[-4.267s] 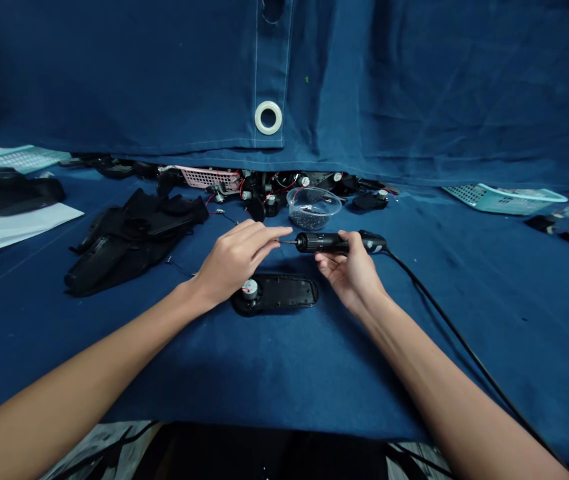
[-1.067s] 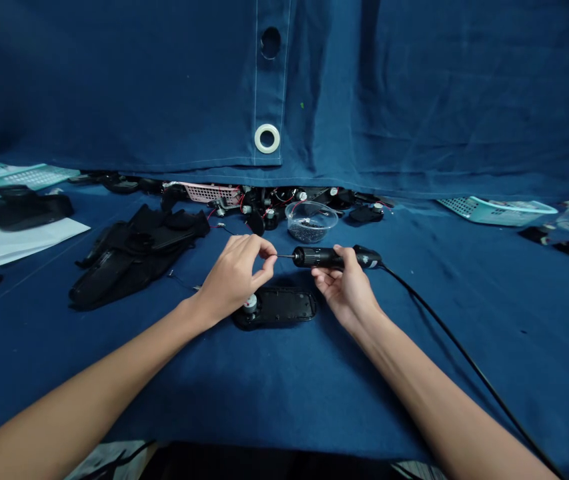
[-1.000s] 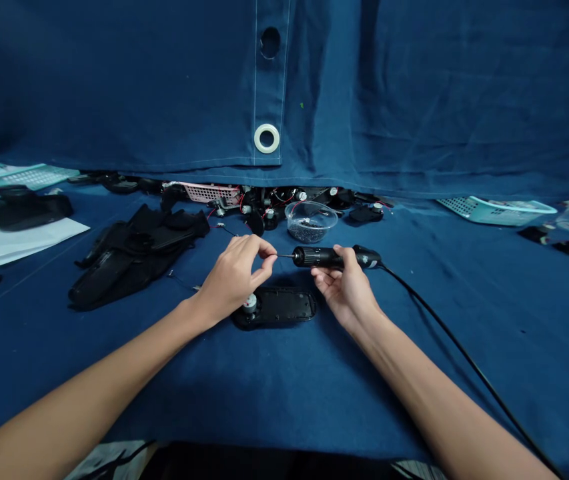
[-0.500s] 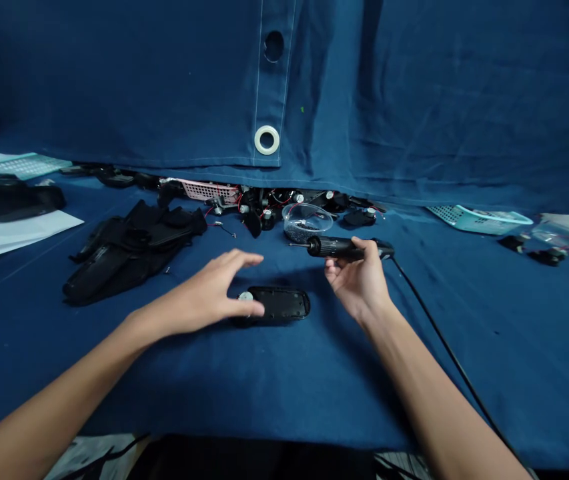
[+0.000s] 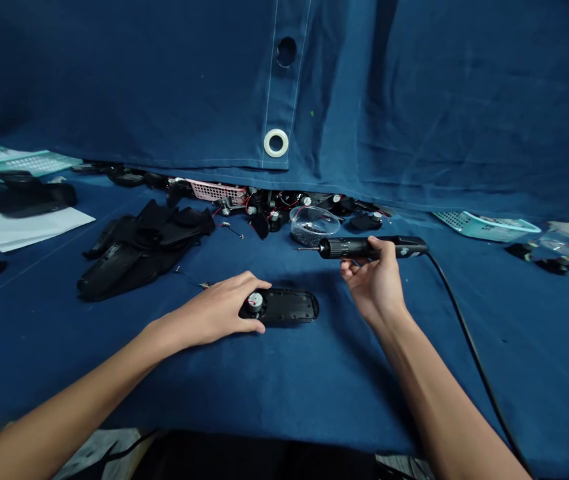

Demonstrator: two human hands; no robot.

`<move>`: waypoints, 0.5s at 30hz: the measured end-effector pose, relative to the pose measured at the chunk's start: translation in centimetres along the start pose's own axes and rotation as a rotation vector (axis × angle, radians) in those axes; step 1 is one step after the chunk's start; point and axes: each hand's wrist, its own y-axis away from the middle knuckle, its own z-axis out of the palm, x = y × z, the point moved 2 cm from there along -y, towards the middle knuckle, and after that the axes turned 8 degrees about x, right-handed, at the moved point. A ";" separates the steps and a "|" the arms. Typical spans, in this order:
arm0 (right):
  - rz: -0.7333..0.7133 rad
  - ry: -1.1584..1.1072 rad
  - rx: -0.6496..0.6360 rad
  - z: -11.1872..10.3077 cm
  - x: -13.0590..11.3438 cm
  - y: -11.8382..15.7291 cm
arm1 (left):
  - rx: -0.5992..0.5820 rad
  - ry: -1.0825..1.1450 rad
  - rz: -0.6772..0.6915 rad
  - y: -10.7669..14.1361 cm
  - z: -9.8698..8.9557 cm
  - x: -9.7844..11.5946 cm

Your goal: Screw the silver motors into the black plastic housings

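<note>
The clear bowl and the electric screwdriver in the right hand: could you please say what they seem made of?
The clear bowl looks like glossy plastic: see-through wall, bright rim. The electric screwdriver seems matte black plastic, with a dull ribbed collar and a thin bit, probably steel.

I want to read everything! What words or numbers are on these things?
White marks near the cord end of the electric screwdriver in the right hand: too small and blurred to read.
No other word, number or brand can be read.
</note>
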 end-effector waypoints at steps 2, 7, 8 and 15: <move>-0.002 0.008 0.001 0.0 0.2 0.0 | 0.001 -0.003 0.015 0.0 0.4 -0.1; -0.033 -0.065 -0.015 0.6 -0.8 -0.1 | 0.085 -0.003 0.101 -0.9 1.5 0.5; -0.052 -0.093 -0.014 0.7 -1.4 -0.2 | 0.087 0.004 0.127 -1.2 1.7 0.7; -0.323 -0.284 -0.068 3.4 -6.9 -1.4 | -0.024 0.113 0.228 -4.1 2.4 1.1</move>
